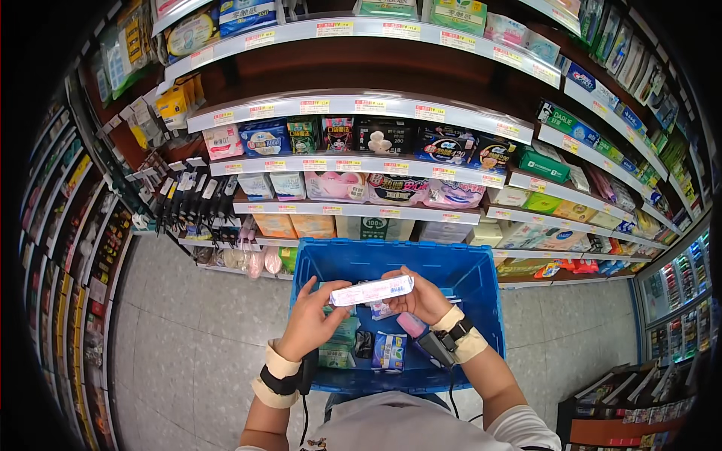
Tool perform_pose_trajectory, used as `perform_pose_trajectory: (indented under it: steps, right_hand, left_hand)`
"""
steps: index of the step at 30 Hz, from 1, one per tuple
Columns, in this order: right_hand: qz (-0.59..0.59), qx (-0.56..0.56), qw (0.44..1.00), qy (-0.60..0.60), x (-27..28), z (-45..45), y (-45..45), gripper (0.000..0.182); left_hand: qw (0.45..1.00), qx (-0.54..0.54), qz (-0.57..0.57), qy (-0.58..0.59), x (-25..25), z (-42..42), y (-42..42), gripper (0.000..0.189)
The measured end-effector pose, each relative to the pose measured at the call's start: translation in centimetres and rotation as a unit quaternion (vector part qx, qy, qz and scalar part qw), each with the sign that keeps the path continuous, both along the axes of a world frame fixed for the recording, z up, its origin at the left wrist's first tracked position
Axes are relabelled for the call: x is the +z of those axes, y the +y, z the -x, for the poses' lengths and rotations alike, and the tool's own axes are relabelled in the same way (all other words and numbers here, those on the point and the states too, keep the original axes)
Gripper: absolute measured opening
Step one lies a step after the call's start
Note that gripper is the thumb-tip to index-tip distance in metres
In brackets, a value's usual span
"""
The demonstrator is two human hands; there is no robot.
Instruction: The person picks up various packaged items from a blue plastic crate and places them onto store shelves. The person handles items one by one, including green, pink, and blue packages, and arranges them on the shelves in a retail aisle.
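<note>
Both hands hold a narrow white package with pink and blue print (371,291) above a blue plastic crate (395,253). My left hand (316,315) grips its left end between thumb and fingers. Around its right end my right hand (420,296) is closed, palm partly up. Inside the crate lie a blue packet (389,350), green packs (338,350), a small black item (364,344) and a pink item (411,325). The hands and the held package hide part of the crate's contents. Each wrist wears a black strap over a beige band.
Shelves (361,211) of sanitary pad packs, with price tags, stand beyond the crate. Toothpaste boxes (581,132) fill the right shelves; black items hang on hooks (194,194) at left. Tiled floor (214,338) shows on both sides. A glass-door cooler (677,282) and a rack (632,406) are at right.
</note>
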State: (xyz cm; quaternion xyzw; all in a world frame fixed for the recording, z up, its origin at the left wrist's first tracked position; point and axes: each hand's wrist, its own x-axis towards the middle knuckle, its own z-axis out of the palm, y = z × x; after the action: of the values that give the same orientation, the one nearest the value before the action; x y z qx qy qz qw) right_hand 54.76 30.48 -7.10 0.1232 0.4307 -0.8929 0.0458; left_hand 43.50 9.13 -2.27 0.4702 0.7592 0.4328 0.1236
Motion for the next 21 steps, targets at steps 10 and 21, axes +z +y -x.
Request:
perform_pose_trajectory:
  steps: [10,21]
  right_hand:
    - [0.0,-0.003,1.0,0.003,-0.5,0.0,0.1,0.046]
    - [-0.079,-0.003,0.996,-0.029,-1.0,0.1,1.8,0.043]
  left_hand:
    - [1.0,0.003,0.013,-0.013,0.2,-0.2,0.1,0.029]
    - [0.943,-0.076,-0.048,-0.32,-2.6,0.3,0.2,0.055]
